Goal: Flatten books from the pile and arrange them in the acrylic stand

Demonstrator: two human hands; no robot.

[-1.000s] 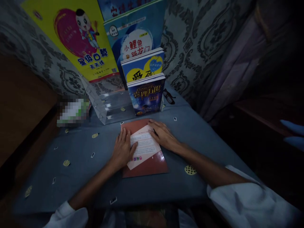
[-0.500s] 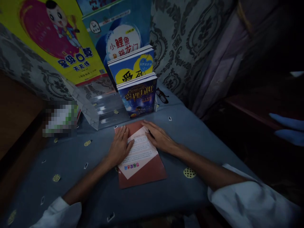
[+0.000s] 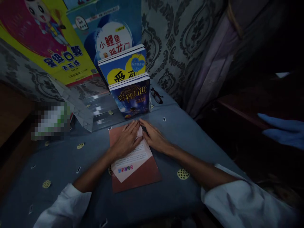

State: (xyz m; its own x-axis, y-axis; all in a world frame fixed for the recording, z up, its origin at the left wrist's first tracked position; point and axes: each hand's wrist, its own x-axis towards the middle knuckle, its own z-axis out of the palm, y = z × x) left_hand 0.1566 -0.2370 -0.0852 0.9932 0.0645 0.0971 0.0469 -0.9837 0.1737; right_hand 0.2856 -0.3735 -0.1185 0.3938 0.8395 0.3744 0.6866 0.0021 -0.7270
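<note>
A thin book (image 3: 142,177) with a red-brown cover and a slanted pale panel of print lies closed on the table, its print upside down to me. My left hand (image 3: 127,137) rests flat across its upper part, fingers stretched toward the far edge. At the upper right corner of the cover is my right hand (image 3: 154,136), fingers extended and thumb spread apart from them. The fingertips of both hands nearly meet. A dark patch shows between my right thumb and forefinger; I cannot make out whether it is shadow or an object.
Behind the book, a clear acrylic rack (image 3: 80,117) holds several upright books, a dark blue one (image 3: 133,96) in front. Glasses (image 3: 156,96) lie right of the rack. A blurred item (image 3: 52,120) sits at left. The table (image 3: 180,142) has a blue-grey patterned cloth.
My left hand has slid right and farther up across the cover, close to my right hand. The book stays flat. The whole view has shifted slightly.
</note>
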